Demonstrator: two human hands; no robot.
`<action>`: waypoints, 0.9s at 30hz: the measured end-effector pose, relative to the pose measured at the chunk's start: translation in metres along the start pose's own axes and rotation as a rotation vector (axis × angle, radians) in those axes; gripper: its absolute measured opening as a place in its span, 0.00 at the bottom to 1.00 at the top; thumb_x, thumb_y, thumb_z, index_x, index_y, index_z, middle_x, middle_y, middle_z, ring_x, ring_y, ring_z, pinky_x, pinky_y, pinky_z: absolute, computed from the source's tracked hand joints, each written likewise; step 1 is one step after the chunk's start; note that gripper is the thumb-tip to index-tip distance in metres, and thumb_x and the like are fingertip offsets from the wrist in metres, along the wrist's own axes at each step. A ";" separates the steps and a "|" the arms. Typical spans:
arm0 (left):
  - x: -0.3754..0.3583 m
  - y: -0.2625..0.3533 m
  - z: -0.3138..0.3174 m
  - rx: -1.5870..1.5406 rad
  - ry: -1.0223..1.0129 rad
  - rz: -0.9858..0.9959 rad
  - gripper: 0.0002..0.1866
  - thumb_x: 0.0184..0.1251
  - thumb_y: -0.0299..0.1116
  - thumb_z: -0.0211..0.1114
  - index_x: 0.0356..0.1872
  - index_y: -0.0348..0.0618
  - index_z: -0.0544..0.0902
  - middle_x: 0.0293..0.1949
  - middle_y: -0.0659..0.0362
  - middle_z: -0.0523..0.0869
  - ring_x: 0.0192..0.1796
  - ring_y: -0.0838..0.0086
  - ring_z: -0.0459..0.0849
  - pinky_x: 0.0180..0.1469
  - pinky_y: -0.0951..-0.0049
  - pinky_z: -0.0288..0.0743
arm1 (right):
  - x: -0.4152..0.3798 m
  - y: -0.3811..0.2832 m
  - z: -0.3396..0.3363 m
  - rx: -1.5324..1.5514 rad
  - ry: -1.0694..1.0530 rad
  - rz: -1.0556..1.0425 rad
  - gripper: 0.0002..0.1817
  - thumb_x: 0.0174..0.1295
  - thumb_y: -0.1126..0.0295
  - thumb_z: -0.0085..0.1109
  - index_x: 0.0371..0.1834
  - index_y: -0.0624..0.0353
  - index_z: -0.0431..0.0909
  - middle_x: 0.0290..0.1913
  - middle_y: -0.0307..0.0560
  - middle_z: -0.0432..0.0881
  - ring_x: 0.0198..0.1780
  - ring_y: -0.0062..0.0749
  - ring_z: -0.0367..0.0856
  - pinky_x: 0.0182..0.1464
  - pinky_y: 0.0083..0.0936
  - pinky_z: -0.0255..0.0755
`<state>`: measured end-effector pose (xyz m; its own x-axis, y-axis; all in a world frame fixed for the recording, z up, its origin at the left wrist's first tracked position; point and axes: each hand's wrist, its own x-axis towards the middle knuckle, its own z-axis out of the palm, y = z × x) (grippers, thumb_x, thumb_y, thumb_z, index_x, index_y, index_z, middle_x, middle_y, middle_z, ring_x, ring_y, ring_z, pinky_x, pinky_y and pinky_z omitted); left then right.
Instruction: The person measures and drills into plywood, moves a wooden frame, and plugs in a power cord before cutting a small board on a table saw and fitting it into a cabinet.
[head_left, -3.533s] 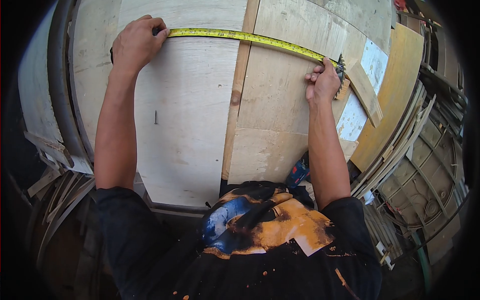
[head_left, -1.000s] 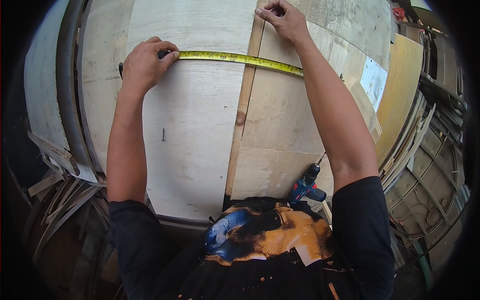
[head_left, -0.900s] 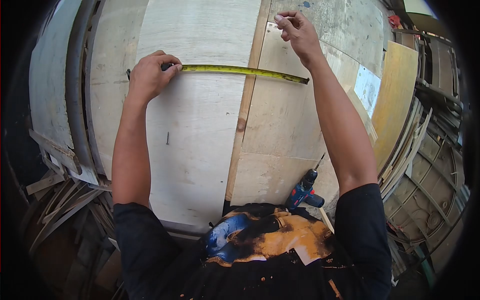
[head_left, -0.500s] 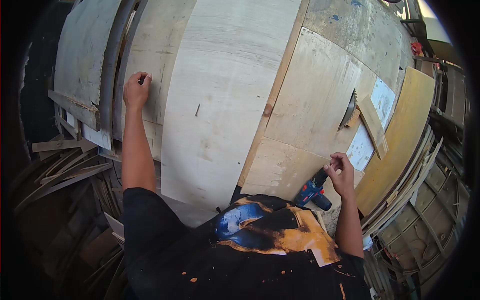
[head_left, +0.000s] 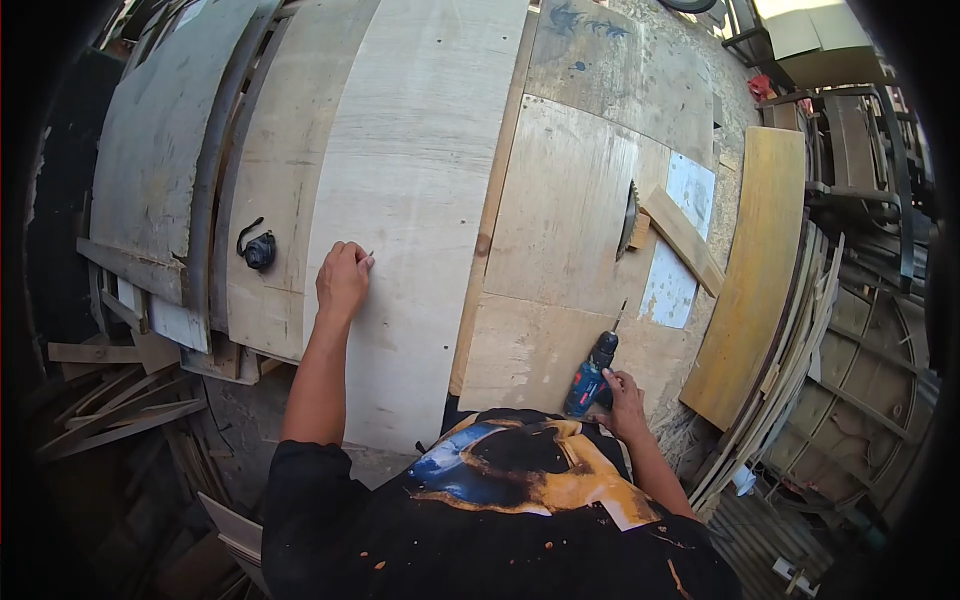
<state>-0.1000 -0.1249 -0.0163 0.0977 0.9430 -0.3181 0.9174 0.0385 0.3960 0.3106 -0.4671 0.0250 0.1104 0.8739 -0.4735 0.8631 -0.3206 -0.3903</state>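
The small, black, rounded tape measure [head_left: 260, 251], its yellow strip pulled out a moment before, now lay closed on the smooth tan board [head_left: 278, 170], so both hands had gone to other things. Well apart from the right, the left hand [head_left: 343, 282] pinched a thin, hard nail [head_left: 371, 257] over the pale, streaky plywood sheet [head_left: 405, 180]. The right hand [head_left: 627, 405] touched the blue-and-black plastic drill [head_left: 588, 385] (how tightly, I could not tell) on the scuffed wooden panel [head_left: 520, 345].

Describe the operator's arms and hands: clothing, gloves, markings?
Left hand and right hand: bare, no gloves; no watch or band visible. Forearms bare, no markings visible. Plain black short sleeves belong to a black T-shirt with a blue, orange and white print and small orange specks.
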 end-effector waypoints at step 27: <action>0.030 0.170 0.041 -2.219 -0.326 -0.168 0.07 0.71 0.33 0.59 0.42 0.41 0.75 0.35 0.57 0.83 0.42 0.71 0.85 0.48 0.75 0.82 | 0.133 -0.174 -0.125 1.566 -0.062 -0.263 0.51 0.51 0.76 0.62 0.74 0.38 0.38 0.44 0.60 0.74 0.32 0.35 0.81 0.35 0.32 0.80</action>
<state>0.0747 -0.1038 0.0060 0.3438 0.8317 -0.4360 -0.8050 0.5001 0.3191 0.2362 -0.2493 0.1285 -0.0063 0.9601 -0.2794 -0.4893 -0.2467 -0.8365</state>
